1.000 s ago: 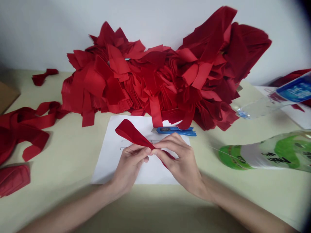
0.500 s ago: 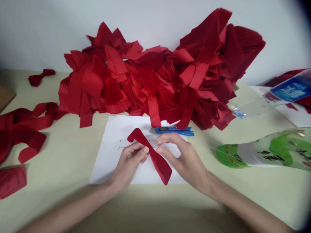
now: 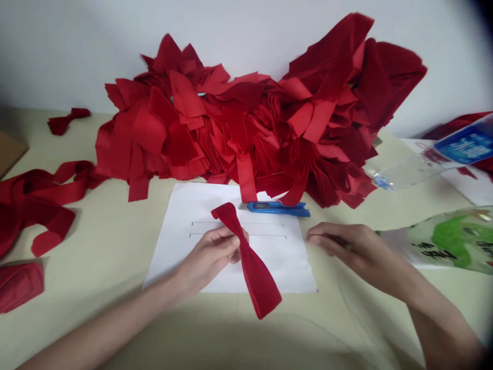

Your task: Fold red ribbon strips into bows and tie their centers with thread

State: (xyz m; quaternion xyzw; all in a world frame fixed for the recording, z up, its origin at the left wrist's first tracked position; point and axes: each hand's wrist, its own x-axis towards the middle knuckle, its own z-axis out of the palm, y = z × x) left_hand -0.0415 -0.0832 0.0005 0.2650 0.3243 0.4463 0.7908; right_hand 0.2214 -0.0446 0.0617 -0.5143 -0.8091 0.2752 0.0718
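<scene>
My left hand (image 3: 221, 246) pinches a red ribbon bow (image 3: 260, 275) at its narrow gathered middle, above a white sheet of paper (image 3: 169, 257) with thin ruled lines. One loop points up and away, the other down toward me. To the right of the paper, my right hand (image 3: 346, 244) has thumb and fingertips pressed together; what they hold, if anything, is too fine to see. A faint thread (image 3: 341, 280) curves over the table below that hand. A blue box cutter (image 3: 277, 207) lies across the paper's far edge.
A large heap of red ribbon pieces (image 3: 231, 128) leans against the wall. Loose red ribbon (image 3: 54, 190) and a small bow (image 3: 67, 122) lie left. At right lie a green-labelled bottle (image 3: 447, 239) and a clear bottle with a blue label (image 3: 462, 144).
My right hand has moved from beside the bow to the right, off the paper, and its fingers have closed together. The bow has shifted slightly right and turned a little in my left hand.
</scene>
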